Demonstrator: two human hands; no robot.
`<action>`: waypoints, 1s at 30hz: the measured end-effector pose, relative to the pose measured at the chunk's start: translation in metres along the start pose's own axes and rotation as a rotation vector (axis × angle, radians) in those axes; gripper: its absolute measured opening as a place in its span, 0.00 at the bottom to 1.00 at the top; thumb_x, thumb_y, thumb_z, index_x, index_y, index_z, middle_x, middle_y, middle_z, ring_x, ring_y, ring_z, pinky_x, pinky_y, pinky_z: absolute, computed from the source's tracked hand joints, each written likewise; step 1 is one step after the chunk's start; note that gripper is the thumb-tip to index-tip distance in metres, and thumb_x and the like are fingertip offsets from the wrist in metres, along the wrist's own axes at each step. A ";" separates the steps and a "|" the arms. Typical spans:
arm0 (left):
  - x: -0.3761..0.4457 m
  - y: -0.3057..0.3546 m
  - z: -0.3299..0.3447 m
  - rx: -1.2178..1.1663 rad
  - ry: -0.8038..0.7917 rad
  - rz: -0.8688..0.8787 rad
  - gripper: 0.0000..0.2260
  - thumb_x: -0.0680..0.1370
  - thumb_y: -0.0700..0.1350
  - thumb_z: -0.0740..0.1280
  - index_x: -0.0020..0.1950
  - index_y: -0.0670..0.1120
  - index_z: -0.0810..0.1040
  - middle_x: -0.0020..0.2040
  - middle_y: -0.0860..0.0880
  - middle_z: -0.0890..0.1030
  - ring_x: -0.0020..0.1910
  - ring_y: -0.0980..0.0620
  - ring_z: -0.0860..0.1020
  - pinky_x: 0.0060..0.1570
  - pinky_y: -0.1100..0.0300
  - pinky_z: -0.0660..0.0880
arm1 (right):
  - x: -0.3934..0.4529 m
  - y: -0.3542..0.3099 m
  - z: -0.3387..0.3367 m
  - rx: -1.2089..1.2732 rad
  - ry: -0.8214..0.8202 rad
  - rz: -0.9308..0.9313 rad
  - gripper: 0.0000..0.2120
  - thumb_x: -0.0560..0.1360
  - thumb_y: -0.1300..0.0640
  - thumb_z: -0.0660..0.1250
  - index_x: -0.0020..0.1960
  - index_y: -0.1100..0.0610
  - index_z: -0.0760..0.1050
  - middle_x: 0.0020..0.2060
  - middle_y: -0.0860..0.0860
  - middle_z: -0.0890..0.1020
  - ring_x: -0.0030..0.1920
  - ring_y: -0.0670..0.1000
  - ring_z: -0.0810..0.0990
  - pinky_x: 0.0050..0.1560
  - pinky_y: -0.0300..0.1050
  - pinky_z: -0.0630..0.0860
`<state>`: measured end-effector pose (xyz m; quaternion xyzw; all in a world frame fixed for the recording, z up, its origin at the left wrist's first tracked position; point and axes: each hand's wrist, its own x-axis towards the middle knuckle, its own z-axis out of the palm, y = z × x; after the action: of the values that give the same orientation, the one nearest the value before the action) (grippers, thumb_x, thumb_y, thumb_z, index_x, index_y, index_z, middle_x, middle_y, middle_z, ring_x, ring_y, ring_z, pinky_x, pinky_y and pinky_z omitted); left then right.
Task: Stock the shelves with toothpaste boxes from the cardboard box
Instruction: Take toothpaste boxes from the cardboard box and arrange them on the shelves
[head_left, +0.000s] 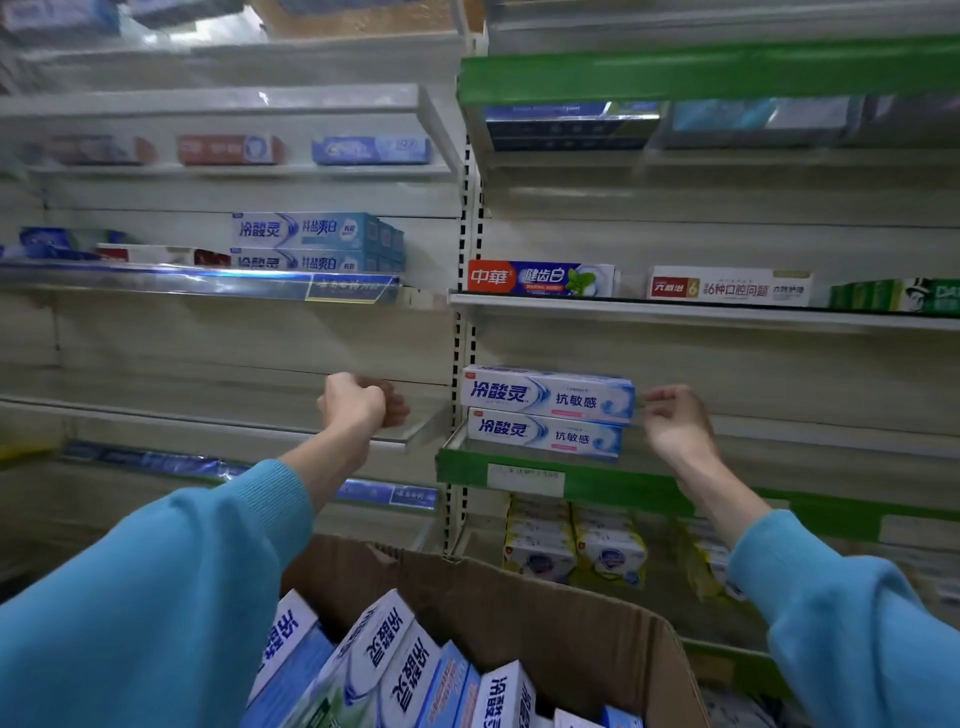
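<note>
I see two toothpaste boxes stacked flat on the green-edged shelf, right bay, just right of the upright. More boxes stand on end in the open carton at bottom centre. Right hand hangs just beside the stack's right end, fingers loosely curled, holding nothing; can't tell if fingertips touch the top box. Left hand is up in front of the bare left-bay shelf, fingers curled into a fist, nothing visible in it. Both sleeves blue. Shelf above carries a red-blue box and a white one.
</note>
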<state>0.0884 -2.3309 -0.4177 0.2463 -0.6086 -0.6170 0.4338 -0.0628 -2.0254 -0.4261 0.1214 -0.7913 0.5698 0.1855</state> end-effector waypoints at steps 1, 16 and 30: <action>-0.007 0.002 -0.004 0.039 -0.005 0.011 0.08 0.79 0.32 0.64 0.42 0.36 0.79 0.35 0.38 0.82 0.26 0.45 0.81 0.24 0.58 0.78 | -0.002 -0.001 -0.002 -0.006 0.012 -0.023 0.09 0.78 0.66 0.62 0.56 0.55 0.72 0.52 0.53 0.79 0.52 0.54 0.77 0.52 0.48 0.74; -0.025 -0.001 0.049 0.204 -0.329 0.041 0.15 0.84 0.41 0.60 0.71 0.43 0.72 0.66 0.43 0.78 0.65 0.43 0.76 0.68 0.46 0.72 | 0.004 -0.005 -0.016 -0.026 -0.283 -0.001 0.27 0.77 0.61 0.70 0.73 0.61 0.65 0.70 0.57 0.74 0.67 0.56 0.75 0.69 0.50 0.70; -0.040 0.000 0.082 0.208 -0.409 0.172 0.10 0.85 0.44 0.59 0.64 0.46 0.74 0.55 0.48 0.81 0.54 0.48 0.80 0.50 0.55 0.78 | 0.025 0.008 -0.014 -0.083 -0.180 -0.162 0.12 0.76 0.58 0.71 0.59 0.58 0.80 0.56 0.52 0.84 0.55 0.54 0.82 0.60 0.52 0.77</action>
<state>0.0402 -2.2529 -0.4158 0.1068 -0.7629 -0.5488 0.3247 -0.0865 -2.0094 -0.4183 0.2278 -0.8153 0.5065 0.1638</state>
